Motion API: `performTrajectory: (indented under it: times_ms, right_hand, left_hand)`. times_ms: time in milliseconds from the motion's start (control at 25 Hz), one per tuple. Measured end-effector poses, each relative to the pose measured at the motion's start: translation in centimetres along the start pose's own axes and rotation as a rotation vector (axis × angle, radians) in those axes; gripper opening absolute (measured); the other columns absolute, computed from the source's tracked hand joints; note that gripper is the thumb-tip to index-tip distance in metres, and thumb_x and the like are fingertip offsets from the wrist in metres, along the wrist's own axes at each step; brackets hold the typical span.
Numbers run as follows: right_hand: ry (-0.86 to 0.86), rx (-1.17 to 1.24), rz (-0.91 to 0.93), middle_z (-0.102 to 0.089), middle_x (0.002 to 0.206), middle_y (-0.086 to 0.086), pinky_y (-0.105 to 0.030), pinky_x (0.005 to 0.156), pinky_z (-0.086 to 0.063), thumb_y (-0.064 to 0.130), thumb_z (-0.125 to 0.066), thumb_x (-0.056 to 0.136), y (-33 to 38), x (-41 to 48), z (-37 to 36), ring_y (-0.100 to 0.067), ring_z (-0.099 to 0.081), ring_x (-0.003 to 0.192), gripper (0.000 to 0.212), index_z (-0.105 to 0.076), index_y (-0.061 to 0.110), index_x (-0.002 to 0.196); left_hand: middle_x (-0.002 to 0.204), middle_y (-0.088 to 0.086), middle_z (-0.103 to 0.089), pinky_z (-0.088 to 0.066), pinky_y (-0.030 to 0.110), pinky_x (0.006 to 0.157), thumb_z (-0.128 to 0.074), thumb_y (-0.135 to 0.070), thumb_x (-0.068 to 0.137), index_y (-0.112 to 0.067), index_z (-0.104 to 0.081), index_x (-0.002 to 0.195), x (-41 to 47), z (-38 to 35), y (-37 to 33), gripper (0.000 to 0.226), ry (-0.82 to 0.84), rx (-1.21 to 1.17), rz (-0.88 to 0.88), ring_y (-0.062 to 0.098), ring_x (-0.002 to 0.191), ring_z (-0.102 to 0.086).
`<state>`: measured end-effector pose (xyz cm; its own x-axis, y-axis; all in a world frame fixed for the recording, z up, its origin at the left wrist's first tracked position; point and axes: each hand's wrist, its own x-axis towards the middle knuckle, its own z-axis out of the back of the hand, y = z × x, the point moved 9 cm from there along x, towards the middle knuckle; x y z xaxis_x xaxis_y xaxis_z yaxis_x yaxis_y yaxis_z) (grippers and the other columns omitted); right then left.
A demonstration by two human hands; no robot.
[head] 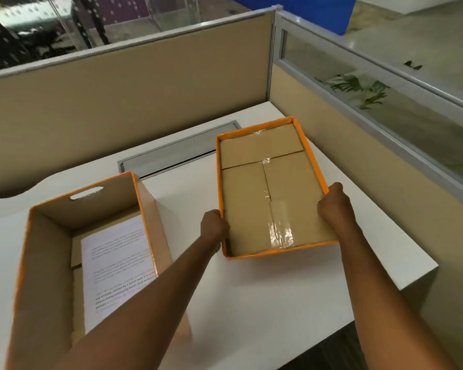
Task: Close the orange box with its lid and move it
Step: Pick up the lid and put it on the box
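- Orange-rimmed cardboard under both palms: my left hand [213,226] is clenched on the left long rim of the shallow orange-edged cardboard lid [267,188], and my right hand [333,202] is clenched on the right long rim, a little farther from me.
- It lies inner side up, brown inside, with strips of glossy clear packing tape [280,235] over the flap seams.
- I judge it light and fairly stiff, though a wide flat tray like this could twist if gripped at one corner, so the two opposite long rims seem the right hold.
- Its thin walls would probably crush under a hard squeeze, and the taped patches look slippery; I would keep fingers on bare card.
- It must be turned over before it can cap anything.
- To my left, well apart from the lid, stands the tall open orange cardboard box [147,209], upright, matte brown inside, with a cut-out handle slot in the far wall.
- A white printed sheet of paper [112,263] lies in its bottom, so it should stay light.
- For carrying, the handle slot looks best; whether the near wall has one I cannot tell.
- Both rest on the smooth white desk [292,295].
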<state>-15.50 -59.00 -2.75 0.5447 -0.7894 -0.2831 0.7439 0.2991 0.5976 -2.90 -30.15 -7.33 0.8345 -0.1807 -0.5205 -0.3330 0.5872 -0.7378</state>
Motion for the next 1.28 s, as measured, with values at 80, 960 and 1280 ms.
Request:
performTrajectory:
  times_ms: [80, 960, 1280]
  right_hand:
    - [-0.016, 0.058, 0.077, -0.058, 0.113, -0.021, -0.034, 0.071, -0.037, 0.009, -0.041, 0.090, 2.3, -2.0, 0.7, -0.029, -0.048, 0.084, 0.024, -0.044, 0.002, 0.113]
    - [0.141, 0.302, 0.786, -0.065, 0.107, 0.007, -0.013, 0.074, -0.044, 0.031, -0.055, 0.090, 21.9, -30.2, -5.3, -0.007, -0.058, 0.090, 0.032, -0.058, 0.023, 0.121]
    - [0.102, 0.122, 0.349, -0.036, 0.148, -0.012, -0.051, 0.099, -0.040, 0.068, -0.040, 0.078, 15.1, -25.2, -7.5, -0.036, -0.041, 0.130, 0.081, -0.029, 0.018, 0.141]
  left_hand:
    - [0.083, 0.010, -0.048, -0.039, 0.034, 0.061, -0.046, 0.004, 0.081, -0.002, -0.048, 0.081, -1.1, 1.3, 0.1, 0.006, -0.039, 0.063, 0.012, 0.028, 0.084, -0.049]
    - [0.110, 0.016, -0.063, -0.060, 0.041, 0.070, -0.071, -0.006, 0.078, -0.010, -0.051, 0.127, -16.1, 17.6, -7.0, 0.053, 0.019, -0.633, -0.342, 0.031, 0.091, -0.066]
    - [0.123, 0.005, -0.069, -0.059, 0.047, 0.072, -0.059, -0.017, 0.084, -0.033, -0.049, 0.135, -17.6, 29.2, 5.5, 0.054, 0.169, -0.796, -0.308, 0.034, 0.105, -0.069]
